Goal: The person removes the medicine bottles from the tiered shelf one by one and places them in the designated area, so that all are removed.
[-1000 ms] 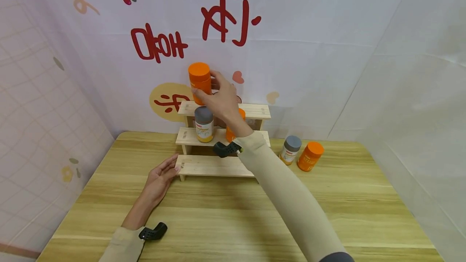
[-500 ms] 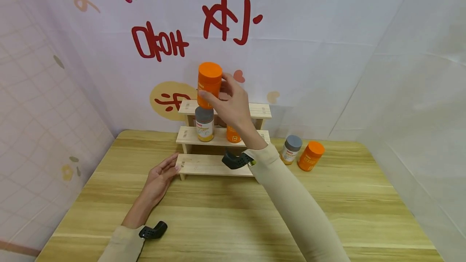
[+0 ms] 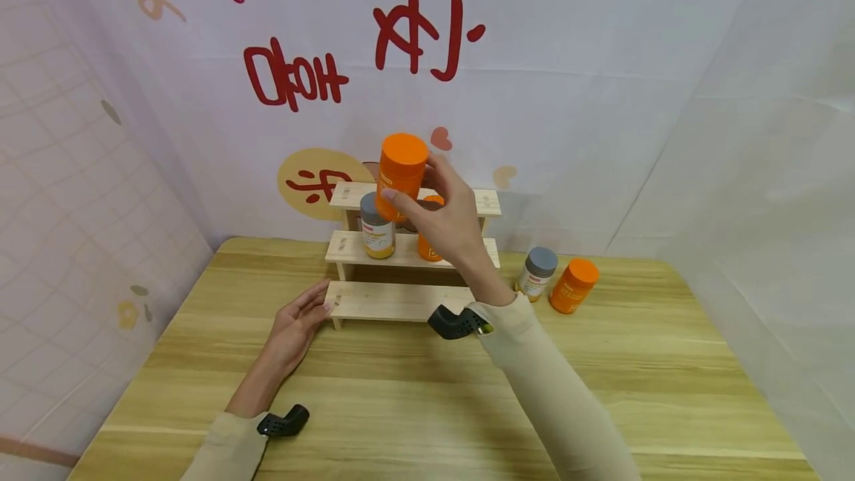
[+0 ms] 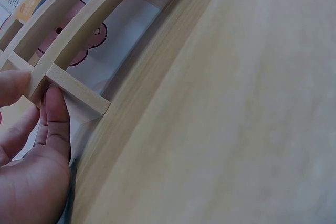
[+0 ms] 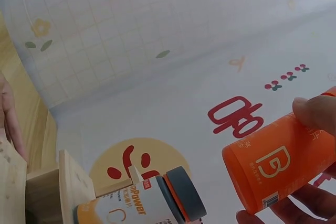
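My right hand grips an orange bottle between thumb and fingers, upright in the air in front of the top tier of a three-step wooden shelf. In the right wrist view that orange bottle shows a large B on its side. On the middle tier stand a grey-capped white bottle and another orange bottle, partly hidden behind my right hand. At the lowest tier's left end my left hand pinches the board, thumb on one side and fingers on the other.
Right of the shelf, a grey-capped bottle and an orange bottle stand side by side on the wooden table. A printed cloth wall rises closely behind the shelf, and more cloth flanks the table.
My right hand has carried the orange bottle from over the top tier's left end to the right, lower and toward me. The left hand keeps its place on the shelf.
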`<state>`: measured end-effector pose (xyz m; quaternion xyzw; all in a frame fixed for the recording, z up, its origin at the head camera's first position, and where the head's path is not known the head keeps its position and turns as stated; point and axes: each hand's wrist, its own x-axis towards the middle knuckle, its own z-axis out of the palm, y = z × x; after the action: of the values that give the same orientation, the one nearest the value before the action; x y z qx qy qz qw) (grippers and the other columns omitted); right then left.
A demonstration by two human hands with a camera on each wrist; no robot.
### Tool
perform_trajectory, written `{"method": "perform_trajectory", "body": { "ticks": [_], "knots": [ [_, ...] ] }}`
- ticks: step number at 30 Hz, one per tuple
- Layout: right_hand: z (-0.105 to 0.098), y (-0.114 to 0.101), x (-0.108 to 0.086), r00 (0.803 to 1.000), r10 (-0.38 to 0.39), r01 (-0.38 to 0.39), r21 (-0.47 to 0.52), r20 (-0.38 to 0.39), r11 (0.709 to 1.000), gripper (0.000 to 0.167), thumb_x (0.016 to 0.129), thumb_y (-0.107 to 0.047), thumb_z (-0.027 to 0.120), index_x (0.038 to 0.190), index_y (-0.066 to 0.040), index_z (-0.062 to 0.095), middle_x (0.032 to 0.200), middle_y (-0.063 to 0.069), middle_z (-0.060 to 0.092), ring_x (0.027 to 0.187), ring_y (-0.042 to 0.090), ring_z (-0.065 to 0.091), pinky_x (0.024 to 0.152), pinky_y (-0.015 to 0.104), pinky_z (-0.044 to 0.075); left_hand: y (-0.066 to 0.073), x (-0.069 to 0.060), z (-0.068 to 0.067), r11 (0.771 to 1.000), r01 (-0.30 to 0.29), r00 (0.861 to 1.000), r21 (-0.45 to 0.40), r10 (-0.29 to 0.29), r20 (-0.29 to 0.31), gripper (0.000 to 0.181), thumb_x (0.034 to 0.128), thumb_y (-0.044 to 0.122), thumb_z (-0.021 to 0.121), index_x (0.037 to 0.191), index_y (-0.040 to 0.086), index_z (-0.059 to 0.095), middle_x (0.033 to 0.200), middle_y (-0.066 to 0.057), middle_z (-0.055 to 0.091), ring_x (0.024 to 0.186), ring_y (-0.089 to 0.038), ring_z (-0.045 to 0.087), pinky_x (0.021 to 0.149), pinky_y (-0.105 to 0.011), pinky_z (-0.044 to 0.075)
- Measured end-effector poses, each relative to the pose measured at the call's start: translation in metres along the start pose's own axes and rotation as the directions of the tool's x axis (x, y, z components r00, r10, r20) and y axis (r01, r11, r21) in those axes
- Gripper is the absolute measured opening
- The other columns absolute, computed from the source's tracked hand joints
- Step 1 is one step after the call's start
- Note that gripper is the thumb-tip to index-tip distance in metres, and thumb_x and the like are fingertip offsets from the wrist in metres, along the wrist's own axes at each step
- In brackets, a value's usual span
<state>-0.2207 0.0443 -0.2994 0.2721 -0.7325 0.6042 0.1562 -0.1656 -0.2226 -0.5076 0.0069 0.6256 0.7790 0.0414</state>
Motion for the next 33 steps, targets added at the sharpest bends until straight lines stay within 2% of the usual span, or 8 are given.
{"method": "perform_trajectory", "body": {
  "ticks": [10,17,25,33],
  "knots": [
    [-0.009,0.002,-0.028,1.0,-0.008,0.007,0.065,0.017,0.998,0.054,0.09,-0.014,0.079,0.14,-0.017,0.058,0.127,0.006,0.068,0.112,0.019,0.066,0.094,0.04,0.061,0.0,0.001,0.001,1.0,0.007,1.0,-0.001,-0.007,-0.004,0.067,0.1011,0.002,0.061,0.159,-0.004,0.029,0.12,0.004,0.059,0.113,0.0,0.06,0.094,-0.014,0.053],
    [-0.015,0.006,-0.043,1.0,-0.004,0.003,0.073,0.011,0.997,0.054,0.089,-0.008,0.078,0.139,-0.014,0.058,0.127,0.008,0.068,0.109,0.023,0.068,0.092,0.045,0.061,0.0,-0.001,-0.001,1.0,0.006,1.0,-0.003,-0.006,-0.014,0.067,0.1008,0.003,0.062,0.159,-0.004,0.03,0.118,0.004,0.059,0.111,-0.001,0.06,0.093,-0.014,0.053],
    [-0.028,0.008,-0.06,0.997,0.069,-0.07,0.055,0.015,0.996,0.057,0.089,-0.008,0.078,0.141,-0.017,0.057,0.13,0.006,0.066,0.112,0.021,0.065,0.095,0.042,0.06,-0.002,0.0,-0.001,1.0,0.009,1.0,-0.008,-0.009,-0.015,0.066,0.1011,0.002,0.062,0.159,-0.004,0.03,0.119,0.005,0.061,0.113,0.0,0.061,0.094,-0.014,0.053],
    [-0.046,0.018,-0.075,0.996,0.084,-0.084,0.081,0.004,0.993,0.06,0.088,-0.003,0.078,0.143,-0.015,0.057,0.134,0.007,0.065,0.117,0.022,0.063,0.095,0.036,0.06,-0.001,0.001,0.0,1.0,0.006,1.0,-0.01,-0.006,-0.021,0.068,0.1005,0.003,0.063,0.159,-0.003,0.03,0.123,0.003,0.059,0.113,0.0,0.061,0.095,-0.014,0.053]
  ]
}}
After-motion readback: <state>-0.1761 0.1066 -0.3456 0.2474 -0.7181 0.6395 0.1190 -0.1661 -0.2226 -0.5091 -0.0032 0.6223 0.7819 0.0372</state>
